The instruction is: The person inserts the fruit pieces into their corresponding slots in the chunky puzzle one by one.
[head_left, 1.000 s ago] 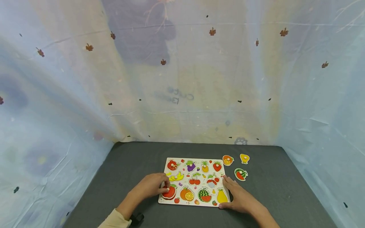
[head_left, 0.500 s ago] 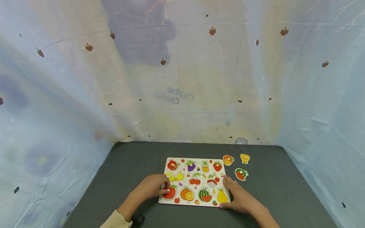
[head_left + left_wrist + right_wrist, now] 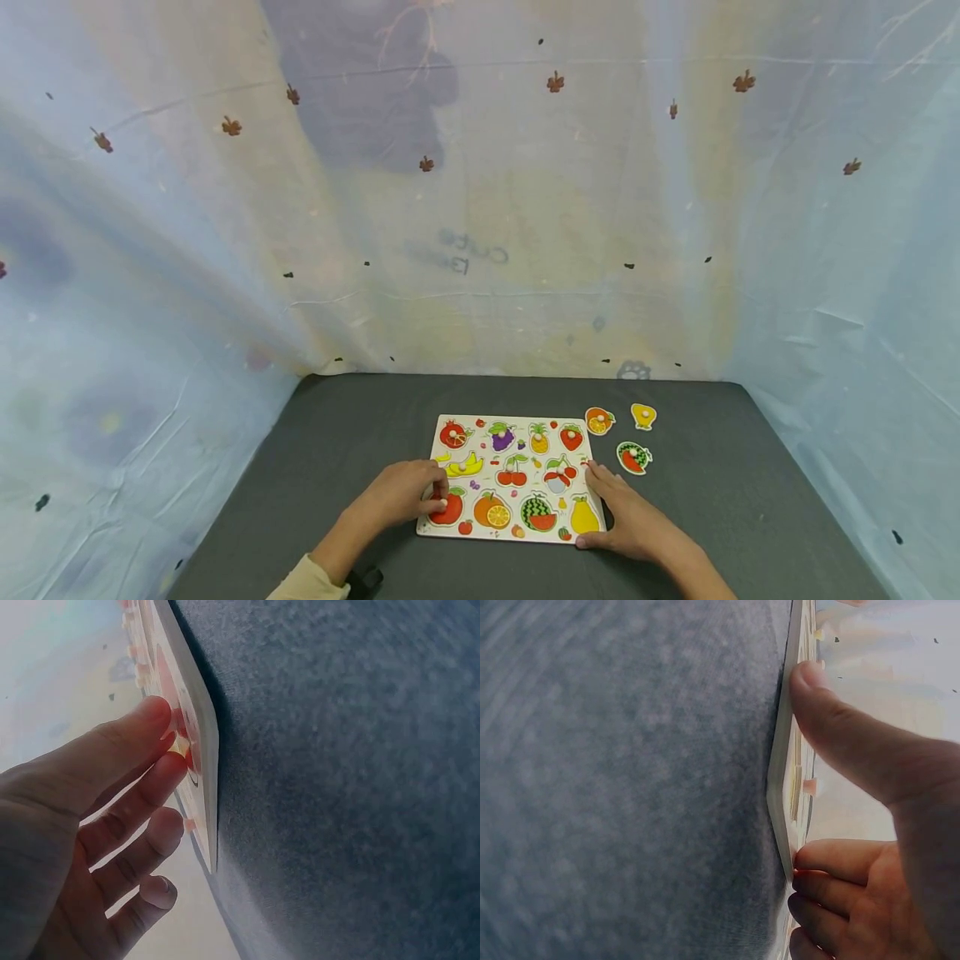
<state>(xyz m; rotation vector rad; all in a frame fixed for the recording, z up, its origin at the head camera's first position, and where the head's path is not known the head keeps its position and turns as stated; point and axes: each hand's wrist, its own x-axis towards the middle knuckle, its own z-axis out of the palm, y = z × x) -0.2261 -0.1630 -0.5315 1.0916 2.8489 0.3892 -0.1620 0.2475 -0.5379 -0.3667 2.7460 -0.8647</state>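
A white wooden fruit puzzle board (image 3: pixel 480 482) lies flat on the dark cloth. My left hand (image 3: pixel 401 493) is at its near left corner, thumb and index finger pinching the knob of the red apple piece (image 3: pixel 451 510); the other fingers are loosely bent in the left wrist view. The apple lies level in its place, its left side partly hidden by fingertips. My right hand (image 3: pixel 626 518) holds the near right corner, thumb at the front edge and fingers along the right edge. In the right wrist view its thumb (image 3: pixel 821 697) rests against the board's rim.
Loose knobbed pieces lie beyond the board's right side: an orange (image 3: pixel 599 421), a yellow pear (image 3: pixel 643 417) and a watermelon (image 3: pixel 633 457). The dark table (image 3: pixel 360 425) is bounded by a pale patterned curtain (image 3: pixel 495 333) behind and at both sides.
The apple piece has shifted slightly right and settled into its place; its white lower rim no longer shows. My left hand moved a little with it. The right hand has stayed put.
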